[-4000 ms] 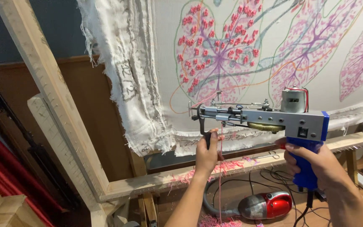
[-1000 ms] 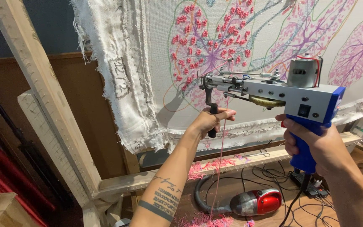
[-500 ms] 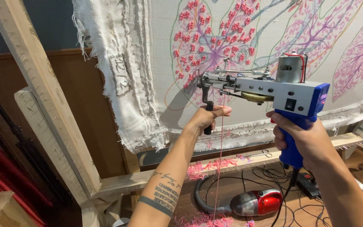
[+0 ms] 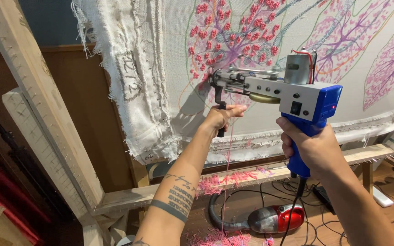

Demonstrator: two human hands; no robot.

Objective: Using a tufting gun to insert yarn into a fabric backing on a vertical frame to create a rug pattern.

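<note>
Tufting gun [image 4: 277, 91] is held at centre frame, nose pressed to the stretched cloth [image 4: 365, 41] at the pink leaf pattern. Right hand [image 4: 313, 148] is wrapped around the blue grip, fingers closed on it. Left hand [image 4: 220, 119] is closed on the black front handle below the nose.

Judgement: the nose is best kept square and firmly against the cloth, with both hands moved together along the drawn line.

Pink yarn [image 4: 228, 155] hangs near the left wrist and could be snagged. Wooden frame [image 4: 128, 198] runs lower left; a red vacuum [image 4: 277, 217] and cables lie on the floor below.
</note>
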